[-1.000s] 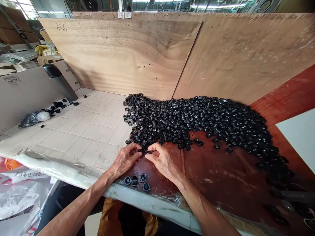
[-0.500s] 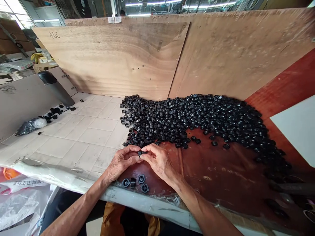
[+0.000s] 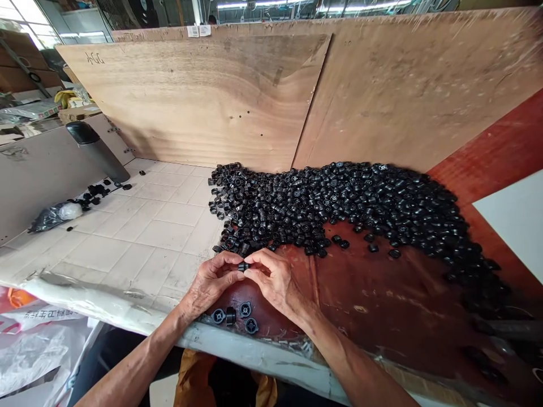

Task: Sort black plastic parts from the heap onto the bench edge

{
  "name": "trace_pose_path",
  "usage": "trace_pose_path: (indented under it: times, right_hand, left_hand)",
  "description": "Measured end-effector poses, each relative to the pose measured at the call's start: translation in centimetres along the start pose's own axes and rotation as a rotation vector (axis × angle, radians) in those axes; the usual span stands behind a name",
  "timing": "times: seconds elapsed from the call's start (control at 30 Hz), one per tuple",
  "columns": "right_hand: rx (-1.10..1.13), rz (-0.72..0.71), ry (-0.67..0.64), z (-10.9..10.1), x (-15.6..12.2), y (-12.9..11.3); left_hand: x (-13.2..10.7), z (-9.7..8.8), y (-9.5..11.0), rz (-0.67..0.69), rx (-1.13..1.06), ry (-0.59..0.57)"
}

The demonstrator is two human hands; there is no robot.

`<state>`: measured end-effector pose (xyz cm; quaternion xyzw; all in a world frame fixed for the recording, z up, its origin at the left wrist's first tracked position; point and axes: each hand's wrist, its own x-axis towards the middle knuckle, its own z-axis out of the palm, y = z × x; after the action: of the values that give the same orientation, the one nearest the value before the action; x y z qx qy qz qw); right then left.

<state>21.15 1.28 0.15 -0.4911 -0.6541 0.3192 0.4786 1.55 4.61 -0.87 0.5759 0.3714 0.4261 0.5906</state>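
Note:
A small black plastic ring part (image 3: 243, 266) is pinched between the fingertips of my left hand (image 3: 212, 281) and my right hand (image 3: 274, 279), just above the table near its front edge. Both hands are closed on it. Right behind them spreads a large heap of the same black parts (image 3: 339, 209). Several finished-looking black parts (image 3: 236, 315) lie in a small group on the reddish board (image 3: 382, 299), below my hands by the table edge.
Plywood sheets (image 3: 212, 102) stand upright behind the heap. To the left lie white tiles (image 3: 139, 226), a dark flask (image 3: 97, 151), more loose black parts (image 3: 95, 191) and a dark plastic bag (image 3: 53, 215). Plastic bags (image 3: 29, 345) sit below the table's left edge.
My hands have drawn back a little from the heap's edge and lifted one black part, which they now hold together between the fingertips.

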Motion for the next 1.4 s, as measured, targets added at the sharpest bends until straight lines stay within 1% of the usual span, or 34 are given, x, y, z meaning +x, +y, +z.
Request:
trace_pose_path:
  times: [0.1, 0.23, 0.3, 0.43, 0.53, 0.6, 0.77, 0.9, 1.0, 1.1, 1.17, 1.23, 1.4]
  right_hand:
    - [-0.026, 0.004, 0.026, 0.3, -0.1, 0.4]
    - [-0.143, -0.036, -0.009, 0.3, -0.2, 0.2]
    - [-0.161, -0.067, -0.031, 0.0, -0.2, -0.2]
    - [-0.171, -0.135, -0.078, -0.3, -0.2, -0.3]
    - [-0.304, -0.144, -0.075, -0.1, -0.2, 0.1]
    - [-0.354, -0.142, -0.076, 0.1, -0.2, 0.2]
    - [-0.259, -0.145, -0.103, -0.1, -0.2, -0.6]
    - [-0.351, -0.142, -0.132, -0.3, -0.2, -0.6]
    - [-0.297, -0.111, -0.081, -0.2, -0.2, -0.5]
    - [-0.213, -0.116, -0.048, -0.1, -0.3, -0.4]
    - [-0.236, -0.122, -0.065, -0.1, -0.3, -0.5]
    - [-0.258, -0.096, -0.06, -0.2, -0.3, -0.7]
    - [-0.282, -0.109, -0.054, -0.4, -0.3, -1.0]
  left_hand:
    - [0.0, -0.1, -0.3, 0.041, 0.026, -0.008]
    - [0.0, -0.2, -0.6, 0.087, 0.051, -0.063]
    - [-0.1, -0.1, -0.5, 0.076, 0.025, -0.066]
    - [-0.2, 0.0, -0.3, 0.031, -0.022, -0.024]
    - [-0.2, 0.0, -0.2, 0.04, -0.007, -0.044]
    - [-0.2, 0.1, -0.1, 0.036, -0.01, -0.064]
    - [-0.2, 0.1, 0.2, 0.017, -0.023, -0.034]
    - [-0.2, 0.1, -0.1, 0.035, -0.003, -0.054]
    - [-0.2, 0.1, -0.2, 0.04, 0.023, -0.035]
    - [-0.2, 0.1, -0.2, 0.041, 0.031, -0.007]
    - [-0.2, 0.1, -0.1, 0.038, 0.032, -0.038]
    - [-0.2, 0.0, -0.1, 0.029, 0.029, -0.05]
    - [-0.3, -0.1, -0.4, -0.013, 0.01, -0.007]
